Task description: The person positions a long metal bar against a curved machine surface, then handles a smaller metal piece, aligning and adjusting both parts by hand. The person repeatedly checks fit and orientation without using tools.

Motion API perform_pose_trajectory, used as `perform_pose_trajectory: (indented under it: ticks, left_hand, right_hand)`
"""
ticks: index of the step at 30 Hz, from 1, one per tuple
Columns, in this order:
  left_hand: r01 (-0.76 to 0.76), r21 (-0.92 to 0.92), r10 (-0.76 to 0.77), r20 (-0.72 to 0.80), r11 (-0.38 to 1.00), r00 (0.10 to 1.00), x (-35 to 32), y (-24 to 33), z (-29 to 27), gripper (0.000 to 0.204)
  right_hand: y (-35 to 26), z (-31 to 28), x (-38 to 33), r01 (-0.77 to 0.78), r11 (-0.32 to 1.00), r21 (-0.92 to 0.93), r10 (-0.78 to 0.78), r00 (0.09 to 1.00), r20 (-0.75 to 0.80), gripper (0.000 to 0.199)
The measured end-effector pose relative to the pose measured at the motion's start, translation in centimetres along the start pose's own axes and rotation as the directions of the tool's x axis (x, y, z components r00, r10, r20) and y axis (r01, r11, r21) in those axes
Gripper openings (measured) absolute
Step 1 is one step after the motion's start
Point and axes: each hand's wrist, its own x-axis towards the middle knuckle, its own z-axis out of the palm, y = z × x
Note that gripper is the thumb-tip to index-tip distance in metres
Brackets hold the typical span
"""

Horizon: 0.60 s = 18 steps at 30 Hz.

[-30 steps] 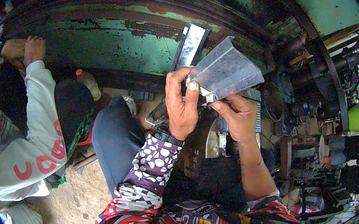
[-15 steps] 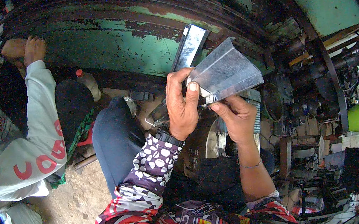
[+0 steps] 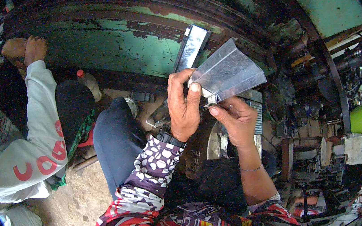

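Observation:
A shiny bent sheet-metal piece (image 3: 228, 68), flared wide at its upper right end, is raised in front of me. My left hand (image 3: 183, 106) grips its narrow end, thumb on the near face and fingers curled behind. At the lower corner of that end, my right hand (image 3: 238, 119) pinches the small bent edge between thumb and fingers. Its fingertips are partly hidden, and whether they hold a separate small part I cannot tell. Just behind my left hand stands a long sheet-metal channel (image 3: 192, 44), its lower end hidden.
To the left sits a person in a grey sleeve (image 3: 40, 125), hands together. Between us stands a bottle with a red cap (image 3: 90, 84). A worn green metal panel (image 3: 104, 43) runs across the back. Machinery and a green container (image 3: 360, 119) crowd the right side.
My right thumb has shifted slightly left along the lower corner of the metal piece, and the right hand has turned a little. My left hand keeps its grip in place.

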Motion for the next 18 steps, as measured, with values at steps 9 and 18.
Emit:
perform_pose_trajectory:
  ticks: [9, 18]
  left_hand:
    - [0.014, -0.012, -0.014, -0.006, 1.000, 1.000, 0.0, 0.0, 0.1, 0.028]
    - [0.016, -0.020, -0.016, -0.005, 1.000, 1.000, 0.0, 0.0, 0.0, 0.028]
  right_hand:
    - [-0.9, 1.2, -0.3, 0.002, 1.000, 0.020, -0.001, 0.998, -0.055, 0.029]
    - [-0.9, 1.9, -0.7, 0.095, 0.995, -0.016, -0.096, 0.992, -0.088, 0.027]
